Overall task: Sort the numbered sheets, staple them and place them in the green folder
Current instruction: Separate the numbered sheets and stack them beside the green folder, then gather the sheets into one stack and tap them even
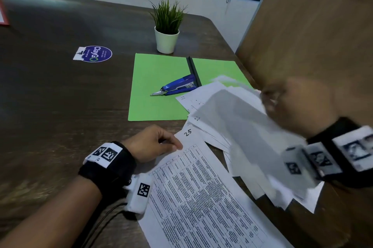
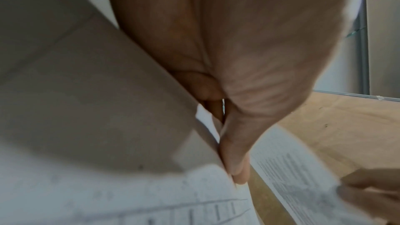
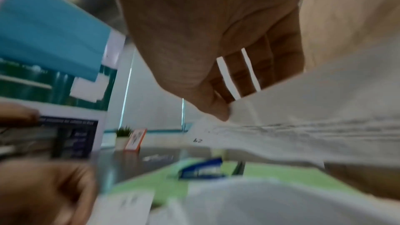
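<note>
A printed sheet numbered 25 (image 1: 203, 193) lies on the dark table in front of me. My left hand (image 1: 161, 142) pinches its top left corner, thumb on top (image 2: 234, 165). My right hand (image 1: 286, 106), blurred, holds up a sheet (image 1: 242, 136) marked 27 (image 3: 303, 126) above a fanned pile of numbered sheets (image 1: 203, 106). The green folder (image 1: 159, 88) lies open beyond the pile, with a blue stapler (image 1: 179, 86) resting on its left leaf.
A small potted plant (image 1: 167, 31) stands behind the folder. A round purple sticker (image 1: 94, 54) is on the table to the left. A wooden partition (image 1: 314, 35) rises close on the right. A red-edged card (image 1: 3, 13) sits at the far left edge.
</note>
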Action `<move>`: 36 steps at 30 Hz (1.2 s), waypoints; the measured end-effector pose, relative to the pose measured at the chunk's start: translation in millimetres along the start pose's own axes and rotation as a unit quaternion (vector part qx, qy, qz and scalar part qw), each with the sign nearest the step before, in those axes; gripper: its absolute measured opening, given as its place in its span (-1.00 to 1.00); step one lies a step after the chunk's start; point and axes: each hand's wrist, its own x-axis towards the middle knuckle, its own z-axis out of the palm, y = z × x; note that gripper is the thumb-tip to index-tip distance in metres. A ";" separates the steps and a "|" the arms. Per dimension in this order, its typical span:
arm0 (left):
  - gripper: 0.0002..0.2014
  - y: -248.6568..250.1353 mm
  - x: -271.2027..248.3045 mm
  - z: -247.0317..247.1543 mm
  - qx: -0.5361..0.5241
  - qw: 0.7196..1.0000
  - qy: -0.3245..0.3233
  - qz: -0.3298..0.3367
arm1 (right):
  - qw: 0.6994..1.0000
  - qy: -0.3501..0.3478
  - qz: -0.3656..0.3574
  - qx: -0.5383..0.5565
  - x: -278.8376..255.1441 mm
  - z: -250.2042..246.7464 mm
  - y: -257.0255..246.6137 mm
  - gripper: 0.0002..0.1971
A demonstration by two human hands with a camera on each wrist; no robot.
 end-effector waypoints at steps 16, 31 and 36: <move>-0.68 -0.5 -1.9 1.0 -0.044 0.999 0.021 0.000 | 0.924 -0.269 0.035 0.270 -22.4 106.2 -35.4 -0.46; -0.13 -0.5 0.7 -5.4 -0.188 0.977 0.099 -0.020 | 0.915 -0.236 0.084 0.317 -28.1 66.8 30.5 -0.61; -0.16 -1.2 2.8 0.3 -0.183 0.980 0.070 -0.033 | 0.990 -0.067 0.039 0.115 23.7 -12.4 70.9 -0.81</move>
